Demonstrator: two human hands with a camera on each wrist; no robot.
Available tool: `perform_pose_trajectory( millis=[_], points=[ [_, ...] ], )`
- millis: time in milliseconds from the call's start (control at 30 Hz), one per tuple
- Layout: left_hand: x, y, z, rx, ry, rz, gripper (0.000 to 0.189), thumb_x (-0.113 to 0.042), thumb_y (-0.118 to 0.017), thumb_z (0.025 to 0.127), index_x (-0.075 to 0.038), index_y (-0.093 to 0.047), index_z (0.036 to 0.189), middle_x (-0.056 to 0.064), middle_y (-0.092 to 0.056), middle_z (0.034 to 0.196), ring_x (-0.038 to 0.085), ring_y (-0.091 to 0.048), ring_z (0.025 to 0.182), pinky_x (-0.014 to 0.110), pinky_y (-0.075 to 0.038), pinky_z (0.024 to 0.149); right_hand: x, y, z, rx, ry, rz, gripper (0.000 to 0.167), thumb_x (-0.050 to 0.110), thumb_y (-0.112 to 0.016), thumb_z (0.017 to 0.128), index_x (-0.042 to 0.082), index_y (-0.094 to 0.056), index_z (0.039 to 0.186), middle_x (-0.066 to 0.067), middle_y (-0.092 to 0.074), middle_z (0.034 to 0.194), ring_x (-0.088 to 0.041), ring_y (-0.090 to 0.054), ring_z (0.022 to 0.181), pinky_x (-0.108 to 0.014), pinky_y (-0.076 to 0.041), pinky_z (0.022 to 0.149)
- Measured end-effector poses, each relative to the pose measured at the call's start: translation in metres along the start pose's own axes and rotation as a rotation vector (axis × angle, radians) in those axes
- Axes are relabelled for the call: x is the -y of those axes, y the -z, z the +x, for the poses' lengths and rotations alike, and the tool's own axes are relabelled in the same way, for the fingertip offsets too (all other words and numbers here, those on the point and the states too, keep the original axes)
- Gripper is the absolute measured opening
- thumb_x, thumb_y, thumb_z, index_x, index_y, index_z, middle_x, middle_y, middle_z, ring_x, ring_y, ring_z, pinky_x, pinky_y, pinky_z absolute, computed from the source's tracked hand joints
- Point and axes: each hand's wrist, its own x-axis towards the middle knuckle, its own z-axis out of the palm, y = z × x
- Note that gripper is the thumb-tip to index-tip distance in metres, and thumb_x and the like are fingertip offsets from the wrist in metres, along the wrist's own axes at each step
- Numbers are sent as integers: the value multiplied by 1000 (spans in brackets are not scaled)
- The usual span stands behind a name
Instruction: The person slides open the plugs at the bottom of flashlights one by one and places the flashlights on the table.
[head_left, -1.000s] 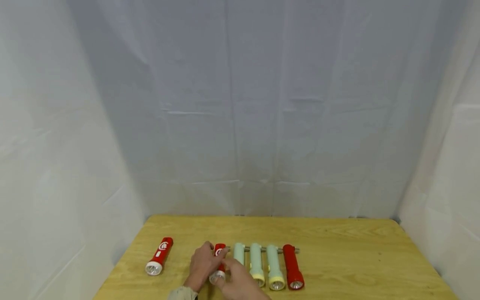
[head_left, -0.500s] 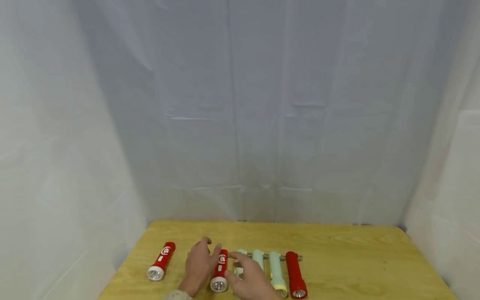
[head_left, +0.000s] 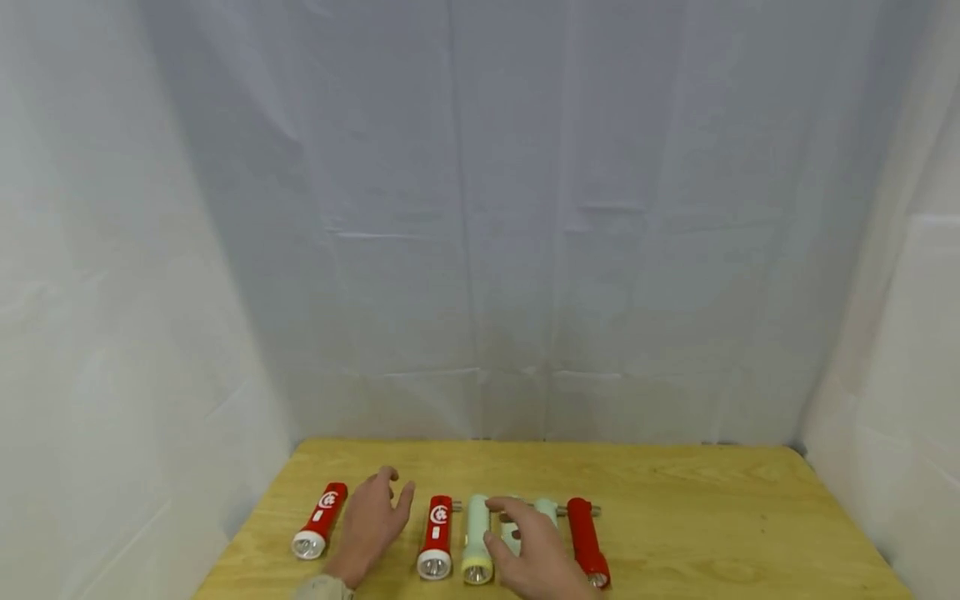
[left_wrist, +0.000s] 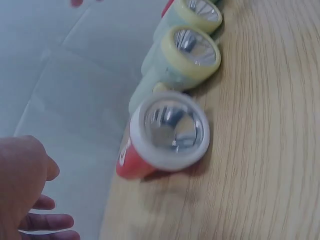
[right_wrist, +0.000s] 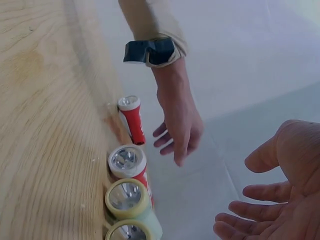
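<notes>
A row of flashlights lies on the table, lenses toward me. My left hand (head_left: 372, 521) hovers between the far-left red flashlight with a white rim (head_left: 321, 521) and a matching red flashlight (head_left: 436, 537). Its fingers are loose and hold nothing. Right of that lies a mint-green flashlight with a yellow rim (head_left: 477, 542). My right hand (head_left: 536, 550) is above two more mint flashlights, partly hiding them, fingers apart and holding nothing. An all-red flashlight (head_left: 585, 537) ends the row. In the right wrist view, the right hand (right_wrist: 280, 195) appears clear of the flashlights.
A thin metal rod (head_left: 596, 510) shows in pieces behind the row. The wooden table (head_left: 697, 517) extends to the right. White sheeting (head_left: 525, 250) hangs behind the table and along both sides.
Both hands have come away from the middle red-and-white flashlight. My left hand has moved left; my right hand has moved right, over the mint flashlights. The leftmost mint flashlight is now uncovered.
</notes>
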Motion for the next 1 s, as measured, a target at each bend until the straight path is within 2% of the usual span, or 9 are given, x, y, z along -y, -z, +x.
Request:
perform_pose_trajectory(
  millis=[267, 433, 500, 833, 1000],
  points=[
    [27, 11, 6, -16, -6, 54, 35, -30, -69, 94, 3, -65, 107, 11, -67, 79, 20, -61, 67, 37, -50, 59, -12, 12, -9, 5, 60, -43, 46, 30, -62, 100, 7, -56, 139, -15, -59, 142, -37, -59, 121, -53, -53, 95],
    [44, 16, 6, -30, -21, 93, 37, -27, -68, 93, 6, -65, 107, 16, -69, 81, 25, -63, 65, 43, -53, 60, -21, 13, -9, 21, 43, -72, 44, 32, -64, 99, 7, -58, 135, -14, -62, 137, -38, -62, 118, -55, -54, 93],
    [50, 17, 7, -26, -20, 105, 39, -27, -68, 93, 8, -64, 109, 20, -70, 87, 29, -65, 69, 46, -54, 63, -24, 13, -10, 31, 20, -60, 43, 31, -65, 99, 8, -59, 134, -15, -62, 137, -40, -62, 119, -56, -54, 93],
    [72, 23, 12, -21, 81, 113, 41, -28, -69, 91, 7, -58, 108, 30, -62, 98, 40, -61, 82, 54, -52, 67, -35, 15, -14, 57, -22, -17, 42, 23, -66, 98, 1, -58, 133, -22, -60, 137, -45, -60, 116, -57, -54, 88],
    [81, 24, 17, 21, 99, 136, 44, -29, -68, 91, 11, -57, 107, 32, -61, 98, 44, -60, 83, 58, -52, 72, -41, 17, -12, 54, -44, -19, 43, 24, -67, 98, 2, -59, 134, -22, -61, 136, -44, -60, 116, -57, -54, 87]
  ],
)
